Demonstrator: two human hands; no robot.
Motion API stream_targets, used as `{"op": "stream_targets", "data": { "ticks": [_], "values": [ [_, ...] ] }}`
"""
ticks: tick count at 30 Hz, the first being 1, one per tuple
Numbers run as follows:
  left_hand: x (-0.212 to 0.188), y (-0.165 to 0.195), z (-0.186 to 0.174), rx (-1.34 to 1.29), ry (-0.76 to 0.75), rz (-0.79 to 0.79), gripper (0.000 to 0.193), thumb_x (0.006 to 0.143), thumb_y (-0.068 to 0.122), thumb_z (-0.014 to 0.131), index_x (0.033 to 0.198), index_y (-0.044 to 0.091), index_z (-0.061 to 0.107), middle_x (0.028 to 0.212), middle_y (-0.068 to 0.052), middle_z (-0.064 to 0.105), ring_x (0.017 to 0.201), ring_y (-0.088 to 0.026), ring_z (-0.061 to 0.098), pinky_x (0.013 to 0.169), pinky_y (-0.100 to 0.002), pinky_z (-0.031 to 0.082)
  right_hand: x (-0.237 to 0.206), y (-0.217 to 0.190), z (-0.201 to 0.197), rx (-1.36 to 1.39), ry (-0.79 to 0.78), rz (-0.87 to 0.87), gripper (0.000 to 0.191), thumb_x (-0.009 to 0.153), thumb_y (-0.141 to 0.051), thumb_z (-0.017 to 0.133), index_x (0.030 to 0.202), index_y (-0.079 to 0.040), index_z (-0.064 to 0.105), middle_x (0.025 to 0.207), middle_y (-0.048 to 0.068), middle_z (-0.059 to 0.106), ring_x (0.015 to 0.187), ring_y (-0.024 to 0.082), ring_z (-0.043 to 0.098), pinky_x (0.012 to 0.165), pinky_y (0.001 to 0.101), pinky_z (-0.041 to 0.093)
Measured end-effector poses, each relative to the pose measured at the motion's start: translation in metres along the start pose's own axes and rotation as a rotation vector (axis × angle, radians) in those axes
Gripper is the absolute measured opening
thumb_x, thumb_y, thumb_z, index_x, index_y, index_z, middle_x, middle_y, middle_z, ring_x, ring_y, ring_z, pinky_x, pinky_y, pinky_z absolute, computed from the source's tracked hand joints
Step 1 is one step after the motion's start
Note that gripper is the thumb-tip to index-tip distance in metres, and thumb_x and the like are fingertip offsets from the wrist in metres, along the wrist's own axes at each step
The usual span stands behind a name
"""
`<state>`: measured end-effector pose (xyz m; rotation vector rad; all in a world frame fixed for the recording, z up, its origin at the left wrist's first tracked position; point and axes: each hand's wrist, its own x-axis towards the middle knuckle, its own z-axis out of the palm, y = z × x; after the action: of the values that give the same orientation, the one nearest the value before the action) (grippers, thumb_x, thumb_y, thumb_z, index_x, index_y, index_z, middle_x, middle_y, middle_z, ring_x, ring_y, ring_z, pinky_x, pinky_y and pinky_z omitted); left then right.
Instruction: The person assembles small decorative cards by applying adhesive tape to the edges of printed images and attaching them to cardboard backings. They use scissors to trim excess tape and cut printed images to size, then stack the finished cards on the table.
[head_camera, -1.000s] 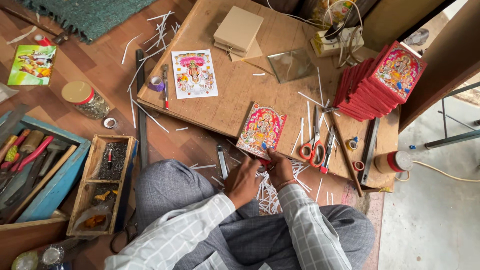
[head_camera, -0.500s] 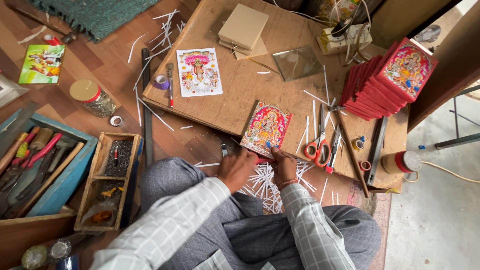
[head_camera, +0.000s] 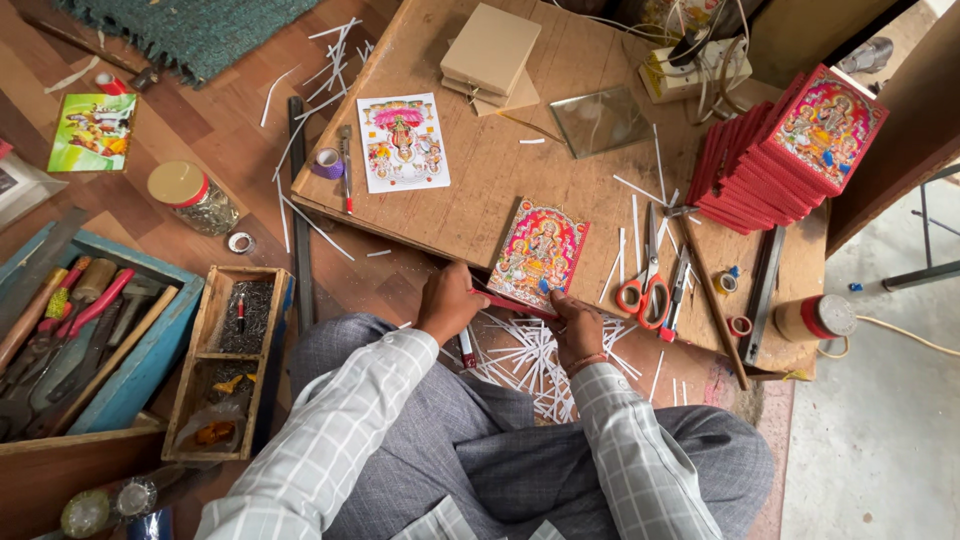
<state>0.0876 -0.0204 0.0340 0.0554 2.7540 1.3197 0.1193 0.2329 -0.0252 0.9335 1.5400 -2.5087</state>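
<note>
Red-framed colourful picture (head_camera: 537, 255) was gripped at its near edge by left hand (head_camera: 450, 300) and right hand (head_camera: 577, 325) | stack of finished red frames (head_camera: 790, 150) was seen | white print (head_camera: 403, 142) left unframed.

Floor (head_camera: 160, 150): reddish-brown wood-look covering beneath you, littered with pale paper strips. Rug (head_camera: 200, 35): teal, woven, lay at your upper left. Tabletop (head_camera: 480, 190): low bare wooden board, set at an angle. Concrete floor (head_camera: 880, 420): grey, lay to your right. Wooden panel (head_camera: 900, 140): dark brown, stood upper right. Light: soft, even daylight.
</note>
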Motion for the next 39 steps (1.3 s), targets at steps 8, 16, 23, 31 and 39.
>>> {"op": "stream_targets", "data": {
  "ticks": [8,16,23,31,39],
  "values": [
    [0.000,0.000,-0.001,-0.123,-0.064,0.032,0.026,0.072,0.024,0.086,0.093,0.009,0.079,0.089,-0.013,0.077,0.083,-0.027,0.074,0.073,-0.040,0.056,-0.031,0.016,-0.010,-0.241,0.057,-0.409,0.037,0.084,0.006,0.059,0.120,0.004,0.068,0.106,0.013,0.077,0.093,0.019,0.073,0.081,0.0290,0.059],
    [0.004,-0.009,0.001,-0.111,-0.081,0.112,0.022,0.075,0.023,0.083,0.092,0.009,0.080,0.088,-0.013,0.077,0.082,-0.028,0.074,0.072,-0.040,0.055,-0.054,0.034,0.012,-0.333,0.157,-0.627,0.027,0.088,0.009,0.072,0.114,0.001,0.071,0.104,0.008,0.076,0.093,0.012,0.071,0.081,0.0249,0.056],
    [0.011,-0.014,0.000,-0.124,-0.064,0.189,0.019,0.079,0.024,0.082,0.088,0.007,0.078,0.087,-0.012,0.075,0.082,-0.029,0.072,0.073,-0.041,0.054,-0.048,0.029,0.014,-0.399,0.205,-0.637,0.012,0.088,0.000,0.079,0.099,0.002,0.076,0.091,0.005,0.076,0.086,0.008,0.069,0.078,0.0238,0.056],
    [0.015,-0.011,0.000,-0.110,-0.081,0.159,0.019,0.083,0.025,0.079,0.085,0.006,0.077,0.085,-0.012,0.073,0.081,-0.030,0.070,0.072,-0.043,0.052,-0.033,0.033,0.005,-0.398,0.185,-0.637,0.010,0.088,0.000,0.079,0.096,0.003,0.074,0.090,0.004,0.074,0.086,0.008,0.066,0.080,0.0239,0.055],
    [0.015,-0.012,-0.001,-0.105,-0.081,0.171,0.019,0.082,0.025,0.079,0.085,0.007,0.078,0.085,-0.012,0.073,0.081,-0.030,0.070,0.072,-0.043,0.053,-0.033,0.033,0.009,-0.410,0.181,-0.608,0.009,0.088,0.001,0.078,0.095,0.003,0.072,0.089,0.006,0.075,0.084,0.010,0.067,0.079,0.0246,0.056]
  ]
}}
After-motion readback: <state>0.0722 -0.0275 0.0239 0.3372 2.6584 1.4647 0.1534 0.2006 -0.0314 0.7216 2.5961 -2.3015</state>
